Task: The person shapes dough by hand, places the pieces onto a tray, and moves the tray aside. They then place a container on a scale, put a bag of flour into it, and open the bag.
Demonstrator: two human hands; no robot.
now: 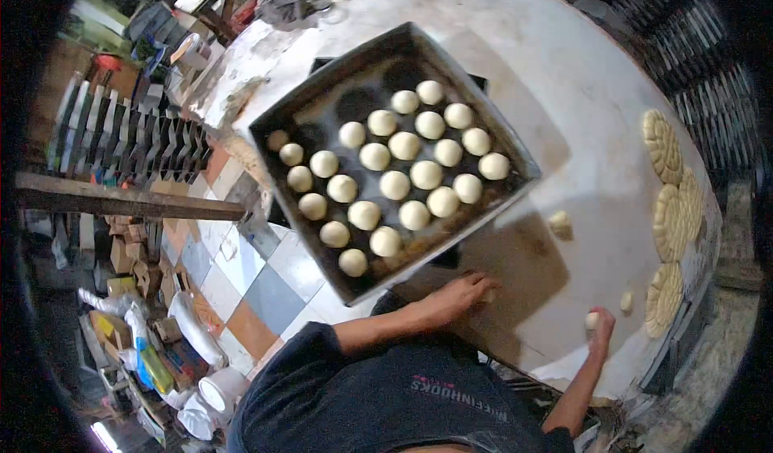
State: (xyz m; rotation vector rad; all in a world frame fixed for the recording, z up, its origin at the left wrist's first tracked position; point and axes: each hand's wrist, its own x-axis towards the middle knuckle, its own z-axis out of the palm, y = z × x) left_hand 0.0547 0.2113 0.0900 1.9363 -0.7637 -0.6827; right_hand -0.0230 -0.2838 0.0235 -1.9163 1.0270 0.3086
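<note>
My left hand (460, 299) lies curled on the table below the tray; a pale bit shows at its fingertips, but what is under them is mostly hidden. Farther right, my right hand (601, 329) has its fingers closed around a small white dough ball (593, 320). A lone small dough piece (626, 301) lies to the right of that hand. Above and between my hands sits a larger lump of dough (560, 225). The dark square baking tray (439, 256) is tilted across the view, with several round dough balls (404, 145) in rows inside.
Flattened, scored dough rounds (667, 223) line the right edge of the pale table (515, 18). A wooden beam (129, 198) juts in from the left above the tiled floor (254, 284). Stacked dark metal racks (137, 135) and a white bucket (224, 388) stand at left.
</note>
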